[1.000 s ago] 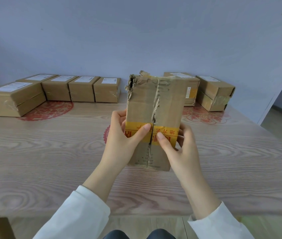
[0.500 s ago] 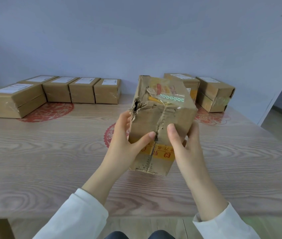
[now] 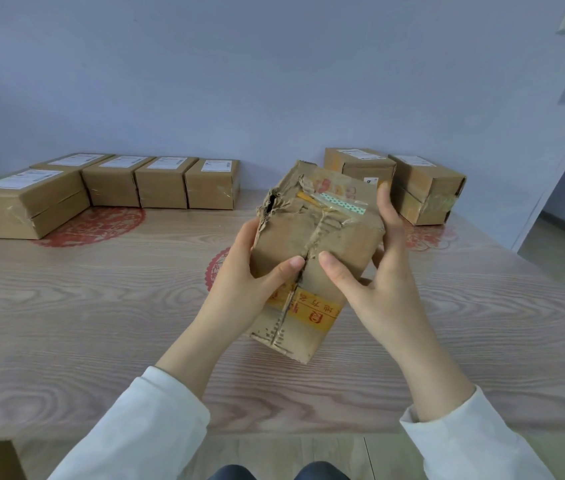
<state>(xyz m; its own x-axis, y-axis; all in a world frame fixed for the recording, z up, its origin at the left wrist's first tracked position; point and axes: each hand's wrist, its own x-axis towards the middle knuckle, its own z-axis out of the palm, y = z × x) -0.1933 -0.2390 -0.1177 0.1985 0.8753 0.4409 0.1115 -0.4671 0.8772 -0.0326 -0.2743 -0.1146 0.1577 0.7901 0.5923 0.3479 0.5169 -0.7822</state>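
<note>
Above the tabletop (image 3: 101, 306), both hands, left (image 3: 239, 282) and right (image 3: 381, 282), grip a torn box (image 3: 312, 244), thumbs pressing beside its split seam.

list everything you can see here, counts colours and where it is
held box: 1, brown with yellow tape, torn and dented, above the table's middle
labelled boxes: 5, brown with white labels, far left of the table by the wall
right boxes: 2, brown with white labels, far right of the table
paper-cut patterns: 3, red, flat on the tabletop, the middle one partly hidden
table: 1, light wood grain, fills the foreground
wall: 1, pale blue-grey, behind the table
sleeves: 2, white, bottom edge
left hand: 1, grips the held box's left side, thumb by the torn seam
right hand: 1, grips its right side, thumb near the seam
</note>
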